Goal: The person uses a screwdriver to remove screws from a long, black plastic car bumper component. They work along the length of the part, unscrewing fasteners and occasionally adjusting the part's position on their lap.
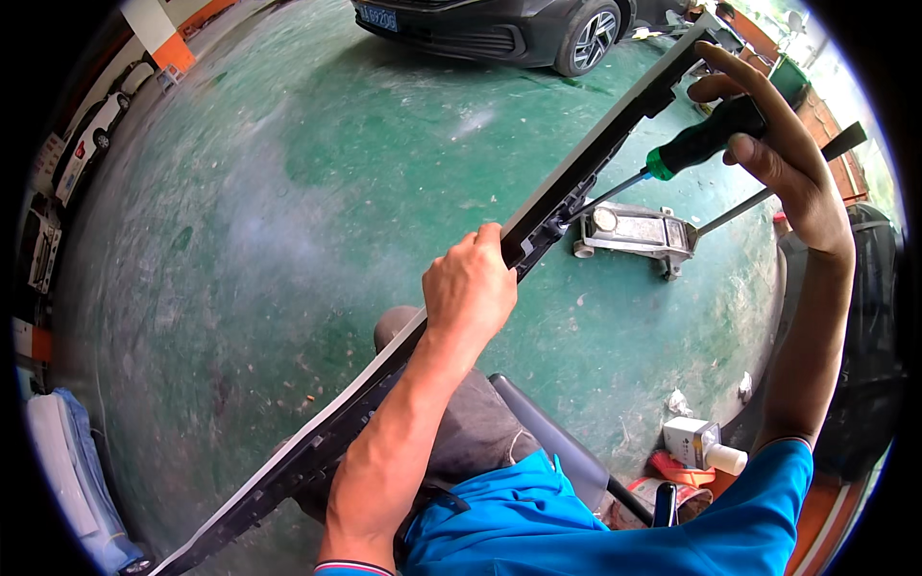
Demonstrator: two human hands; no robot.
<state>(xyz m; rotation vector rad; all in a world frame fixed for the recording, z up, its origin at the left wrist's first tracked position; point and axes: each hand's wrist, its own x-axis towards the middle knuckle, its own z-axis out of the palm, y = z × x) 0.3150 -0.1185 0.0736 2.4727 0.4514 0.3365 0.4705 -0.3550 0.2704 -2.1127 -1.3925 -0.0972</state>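
A long black plastic car trim strip (pixel 597 163) with a pale edge runs diagonally from the lower left to the upper right, across my lap. Clips and brackets line its underside. My left hand (pixel 471 286) is closed around the strip near its middle. In my right hand (pixel 805 187) is a screwdriver with a black and green handle (pixel 711 137), held between thumb and fingers. Its thin shaft (pixel 618 189) reaches down to a bracket on the strip. My right index finger stretches to the strip's upper end.
A floor jack (pixel 639 232) with a long handle stands on the green floor beyond the strip. A dark car (pixel 461 34) is parked ahead. At the lower right are a white canister (pixel 690 442) and a red-rimmed bucket (pixel 629 501). Plastic-wrapped sheets (pixel 72 480) lie at the lower left.
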